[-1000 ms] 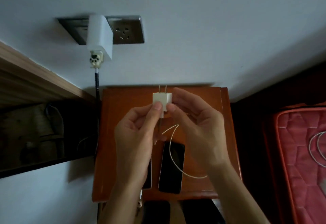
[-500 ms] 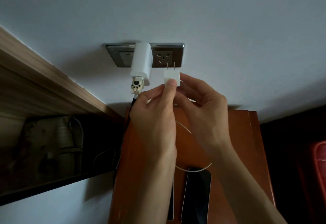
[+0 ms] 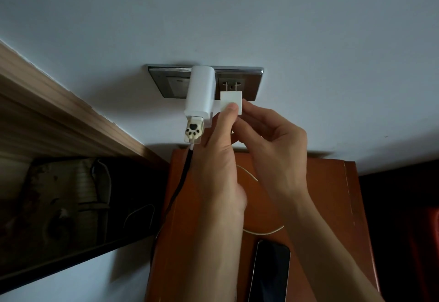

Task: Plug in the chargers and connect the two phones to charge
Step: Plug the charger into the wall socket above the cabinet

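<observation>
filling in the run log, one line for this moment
left hand: pinches small charger | right hand: pinches small charger | prongs: at socket, not seated | big charger: plugged in

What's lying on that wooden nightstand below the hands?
On the nightstand: one dark phone and a loop of white cable. The forearms cover much of its top, so anything else there is hidden.

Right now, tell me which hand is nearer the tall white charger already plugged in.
Left. The left hand sits just right of the tall white charger, near its lower end. The right hand is farther right, past the small charger that both hands pinch.
</observation>
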`<state>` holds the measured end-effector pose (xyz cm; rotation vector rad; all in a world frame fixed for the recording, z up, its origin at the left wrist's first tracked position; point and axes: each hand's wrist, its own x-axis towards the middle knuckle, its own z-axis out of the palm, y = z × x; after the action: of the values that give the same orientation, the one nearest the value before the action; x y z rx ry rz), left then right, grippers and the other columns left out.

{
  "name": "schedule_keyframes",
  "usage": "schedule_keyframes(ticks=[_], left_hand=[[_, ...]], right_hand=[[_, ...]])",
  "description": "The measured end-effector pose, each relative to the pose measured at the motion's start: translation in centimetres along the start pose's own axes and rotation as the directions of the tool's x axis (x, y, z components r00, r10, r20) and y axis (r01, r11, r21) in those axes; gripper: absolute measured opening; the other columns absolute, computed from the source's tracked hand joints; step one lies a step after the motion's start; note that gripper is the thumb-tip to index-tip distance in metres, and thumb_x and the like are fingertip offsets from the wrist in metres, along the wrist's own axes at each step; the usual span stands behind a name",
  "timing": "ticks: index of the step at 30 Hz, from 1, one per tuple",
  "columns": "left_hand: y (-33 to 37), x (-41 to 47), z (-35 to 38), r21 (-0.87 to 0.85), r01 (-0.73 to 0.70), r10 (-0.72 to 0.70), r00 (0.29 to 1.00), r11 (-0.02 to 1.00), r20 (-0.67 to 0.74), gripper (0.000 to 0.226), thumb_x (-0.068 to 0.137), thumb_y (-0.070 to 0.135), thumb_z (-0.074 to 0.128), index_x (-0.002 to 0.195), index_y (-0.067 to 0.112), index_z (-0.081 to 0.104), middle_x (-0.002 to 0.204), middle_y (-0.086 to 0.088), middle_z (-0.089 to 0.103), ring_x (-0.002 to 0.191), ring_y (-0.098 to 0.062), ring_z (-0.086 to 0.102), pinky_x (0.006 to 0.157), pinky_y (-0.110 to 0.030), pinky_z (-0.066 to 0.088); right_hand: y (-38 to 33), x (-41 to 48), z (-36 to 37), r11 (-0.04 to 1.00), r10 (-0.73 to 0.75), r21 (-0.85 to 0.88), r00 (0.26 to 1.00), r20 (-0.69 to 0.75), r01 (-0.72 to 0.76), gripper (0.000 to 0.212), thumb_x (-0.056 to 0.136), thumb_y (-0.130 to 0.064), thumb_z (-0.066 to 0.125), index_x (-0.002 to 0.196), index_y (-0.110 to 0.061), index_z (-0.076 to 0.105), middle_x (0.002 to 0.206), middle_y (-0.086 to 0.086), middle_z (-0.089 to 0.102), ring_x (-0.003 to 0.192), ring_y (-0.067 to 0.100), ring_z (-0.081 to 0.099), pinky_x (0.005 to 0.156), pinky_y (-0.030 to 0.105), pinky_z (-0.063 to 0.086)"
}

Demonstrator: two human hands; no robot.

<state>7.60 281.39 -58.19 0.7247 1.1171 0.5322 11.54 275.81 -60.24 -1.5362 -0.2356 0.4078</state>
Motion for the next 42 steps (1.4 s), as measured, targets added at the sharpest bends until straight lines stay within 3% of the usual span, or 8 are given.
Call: schedule_keyframes(ticks=[6, 11, 15, 22, 25, 30, 34, 42], left_hand=[[0.6, 0.5, 0.3, -0.044, 0.062, -0.058, 0.994, 0.997, 0.088, 0.010, 0.077, 0.034, 0.077, 0.070, 0.027, 0.076, 0.079, 0.012, 0.075, 0.081, -0.006, 0.070, 0.085, -0.028, 0.049], [0.9, 0.0, 1.5, -0.103, 0.070, -0.064, 0.996, 0.992, 0.063, 0.014, 0.077, 0.033, 0.077, 0.068, 0.024, 0.072, 0.063, 0.013, 0.068, 0.059, -0.001, 0.064, 0.057, -0.018, 0.048], [1.1, 0.0, 2.0, -0.135, 0.084, -0.079, 0.996, 0.987, 0.041, 0.013, 0.075, 0.034, 0.078, 0.075, 0.022, 0.072, 0.068, 0.012, 0.069, 0.070, -0.005, 0.065, 0.072, -0.025, 0.048], [-0.3, 0.6, 1.4, -0.274, 0.032, -0.011, 0.997, 0.961, 0.079, 0.026, 0.078, 0.025, 0.078, 0.100, 0.013, 0.073, 0.082, 0.004, 0.073, 0.074, -0.008, 0.069, 0.061, -0.019, 0.050], [-0.7, 1.7, 0.2, -0.245, 0.014, 0.039, 0.977, 0.970, 0.208, 0.013, 0.079, 0.027, 0.074, 0.089, 0.018, 0.076, 0.083, 0.004, 0.073, 0.078, -0.009, 0.068, 0.064, -0.020, 0.050], [-0.8, 2.5, -0.1, -0.249, -0.042, 0.098, 0.971, 0.967, 0.217, 0.042, 0.083, 0.021, 0.069, 0.120, 0.000, 0.066, 0.105, -0.007, 0.073, 0.100, -0.018, 0.070, 0.079, -0.025, 0.054], [-1.1, 2.4, -0.1, -0.238, -0.013, 0.070, 0.970, 0.971, 0.234, 0.016, 0.075, 0.026, 0.074, 0.088, 0.019, 0.081, 0.094, 0.000, 0.078, 0.093, -0.012, 0.074, 0.072, -0.018, 0.055], [0.6, 1.5, 1.7, -0.219, 0.101, -0.080, 0.991, 0.970, 0.103, 0.012, 0.079, 0.026, 0.077, 0.088, 0.018, 0.077, 0.078, 0.006, 0.077, 0.083, 0.007, 0.065, 0.082, -0.012, 0.042]], right_hand=[[-0.9, 0.3, 0.3, 0.999, -0.010, 0.031, 1.000, -0.013, 0.010, 0.016, 0.080, -0.019, 0.081, 0.096, -0.016, 0.082, 0.077, -0.004, 0.079, 0.072, 0.007, 0.075, 0.066, 0.020, 0.058], [-2.6, 0.5, 0.2, 0.998, -0.009, 0.056, 1.000, 0.007, 0.009, 0.010, 0.081, -0.013, 0.077, 0.072, -0.014, 0.081, 0.069, 0.012, 0.075, 0.074, 0.035, 0.071, 0.060, 0.041, 0.059], [-3.2, 1.0, 0.0, 0.997, 0.019, 0.072, 0.999, 0.026, -0.020, 0.011, 0.076, -0.015, 0.077, 0.066, -0.017, 0.080, 0.069, 0.013, 0.075, 0.075, 0.035, 0.071, 0.066, 0.040, 0.060], [-1.6, 0.9, 0.0, 0.995, -0.005, 0.103, 0.999, 0.036, 0.002, 0.001, 0.079, -0.014, 0.081, 0.078, -0.013, 0.081, 0.075, 0.017, 0.074, 0.070, 0.018, 0.075, 0.059, 0.020, 0.055], [-0.5, 1.0, 0.2, 0.984, 0.012, 0.174, 0.998, 0.061, -0.022, 0.012, 0.077, -0.010, 0.082, 0.089, -0.013, 0.082, 0.079, 0.008, 0.079, 0.073, 0.010, 0.071, 0.064, 0.021, 0.057], [0.6, 1.8, 0.2, 0.981, 0.033, 0.191, 0.999, 0.012, -0.035, 0.031, 0.068, -0.004, 0.083, 0.098, -0.007, 0.078, 0.085, -0.006, 0.080, 0.087, 0.011, 0.076, 0.074, 0.019, 0.058], [0.1, 1.7, 0.0, 0.995, 0.016, 0.100, 1.000, -0.010, -0.015, 0.027, 0.071, -0.003, 0.084, 0.095, -0.012, 0.079, 0.086, -0.009, 0.080, 0.087, 0.009, 0.076, 0.074, 0.019, 0.058], [-3.8, 2.2, 0.3, 0.995, 0.063, 0.072, 0.998, 0.020, -0.064, 0.020, 0.074, -0.004, 0.083, 0.070, -0.023, 0.079, 0.064, -0.004, 0.077, 0.063, 0.004, 0.073, 0.054, 0.010, 0.052]])
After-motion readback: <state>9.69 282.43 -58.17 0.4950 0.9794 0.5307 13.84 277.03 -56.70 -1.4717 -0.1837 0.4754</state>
